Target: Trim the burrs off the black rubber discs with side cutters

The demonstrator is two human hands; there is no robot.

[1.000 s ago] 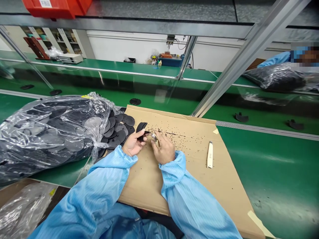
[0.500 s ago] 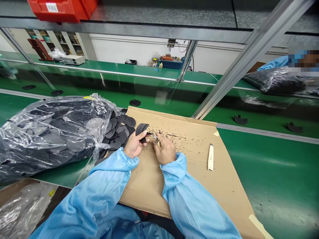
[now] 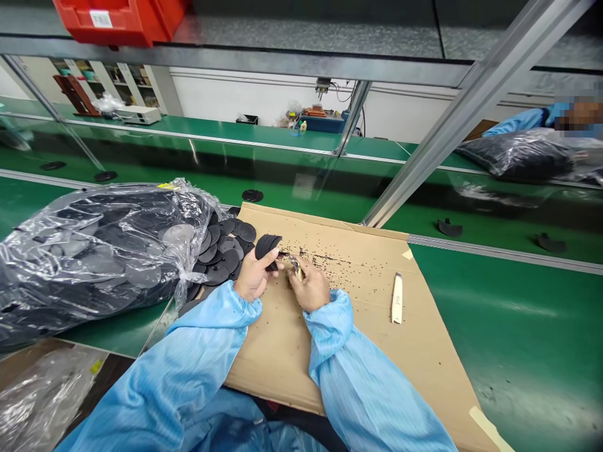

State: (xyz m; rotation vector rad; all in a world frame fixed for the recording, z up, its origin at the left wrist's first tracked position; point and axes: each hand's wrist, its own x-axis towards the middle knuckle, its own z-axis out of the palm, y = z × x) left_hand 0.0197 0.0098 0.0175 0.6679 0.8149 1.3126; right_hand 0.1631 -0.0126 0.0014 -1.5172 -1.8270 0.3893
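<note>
My left hand is closed on a black plastic disc, its thumb pressed over the near edge; the part seems to have curved layers. In my right hand is a pair of nippers with shiny metal jaws and a pale handle, mostly covered by the fingers. The jaws are close to the disc's right edge; whether they touch it I cannot tell. Beneath both hands lies a cardboard sheet, strewn with tiny black bits. Loose black discs are heaped left of my left hand.
A large clear bag of black discs fills the left side. On the cardboard's right lies a cream-handled tool. A metal post rises behind the cardboard. Several black parts lie on the green bench. A person's blue sleeve shows at far right.
The nippers and my right hand have shifted slightly, with the jaws tilted a little differently beside the disc. My left hand keeps its hold almost unmoved.
</note>
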